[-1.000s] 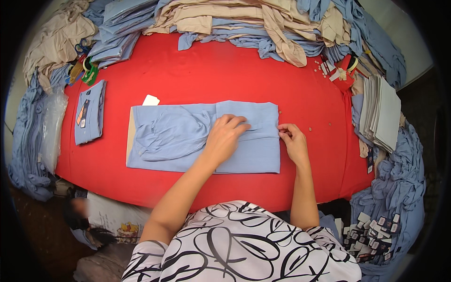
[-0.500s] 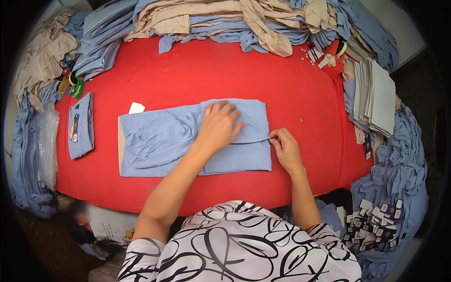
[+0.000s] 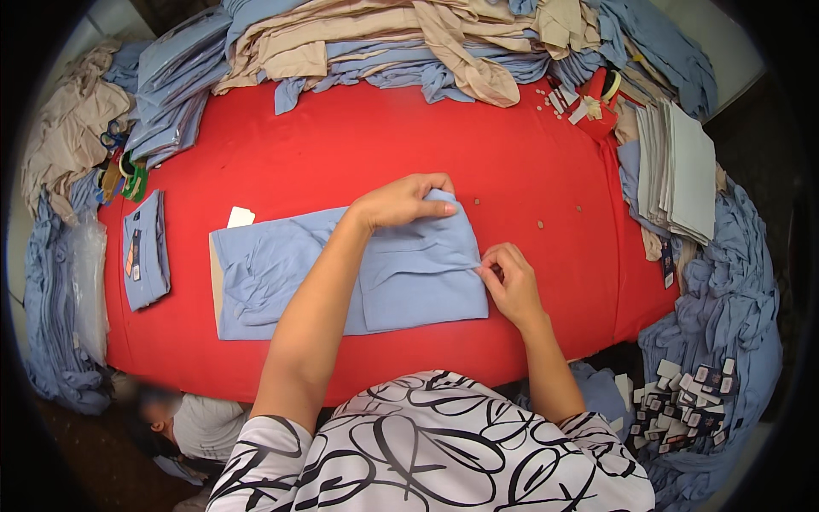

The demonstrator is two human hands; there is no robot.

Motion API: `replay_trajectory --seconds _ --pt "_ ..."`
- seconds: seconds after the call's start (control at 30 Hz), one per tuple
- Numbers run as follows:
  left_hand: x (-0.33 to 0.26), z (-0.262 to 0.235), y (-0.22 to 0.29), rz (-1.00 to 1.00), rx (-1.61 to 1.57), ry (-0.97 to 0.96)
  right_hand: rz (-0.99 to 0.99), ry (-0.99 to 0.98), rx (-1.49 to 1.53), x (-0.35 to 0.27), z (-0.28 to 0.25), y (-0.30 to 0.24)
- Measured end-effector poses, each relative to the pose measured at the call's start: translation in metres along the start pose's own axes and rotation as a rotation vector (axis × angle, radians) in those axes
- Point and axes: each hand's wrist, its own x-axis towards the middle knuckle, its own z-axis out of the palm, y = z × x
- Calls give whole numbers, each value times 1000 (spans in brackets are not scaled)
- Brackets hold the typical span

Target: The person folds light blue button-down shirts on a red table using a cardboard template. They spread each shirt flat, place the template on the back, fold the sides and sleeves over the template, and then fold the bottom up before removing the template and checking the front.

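A light-blue folded garment (image 3: pixel 418 299) lies across the red-covered table in front of me. My left hand (image 3: pixel 408 201) is closed on its far right corner, thumb on the near side and fingers curled over the far edge. At the garment's right edge, my right hand (image 3: pixel 514 286) pinches the cloth between thumb and fingertips. Creases run across the cloth between the two hands. The left half has a loose, wrinkled layer on top, partly hidden by my left forearm. A beige strip (image 3: pixel 216 286) shows along its left end, and a white card (image 3: pixel 241 217) sticks out at the far left.
On the left lies a small folded blue garment (image 3: pixel 147 249) with tags. Blue and beige garments (image 3: pixel 367 64) are heaped along the far edge. White sheets (image 3: pixel 682 175) and a red tape dispenser (image 3: pixel 599 115) stand at right, above tagged blue garments (image 3: pixel 717 324). Someone (image 3: pixel 209 427) is at lower left.
My left hand has moved right from the middle of the garment to its far right corner and taken hold there. My right hand keeps its pinch, slightly left of before.
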Motion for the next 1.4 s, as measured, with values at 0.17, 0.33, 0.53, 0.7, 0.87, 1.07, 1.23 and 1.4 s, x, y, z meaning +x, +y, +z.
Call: replay_trajectory --seconds 0.17,0.33,0.53,0.7,0.87,1.07,1.23,1.4 --pt "-9 7 5 29 -20 -6 144 -193 144 6 -24 -13" --pt "4 9 7 88 -53 38 224 -76 808 25 27 -6" --pt "-3 17 -3 102 -155 166 500 -138 1144 -3 25 2" --pt "-16 9 -10 116 -355 159 453 -128 977 -23 15 -4" --pt "-22 7 -6 145 -460 143 197 28 699 -38 25 -11" --pt "-24 6 7 144 -352 113 120 77 731 -27 24 -29" --pt "-21 6 6 151 -339 117 144 192 516 -34 31 -19" --pt "-9 13 3 167 -187 129 18 200 116 -39 28 -26"
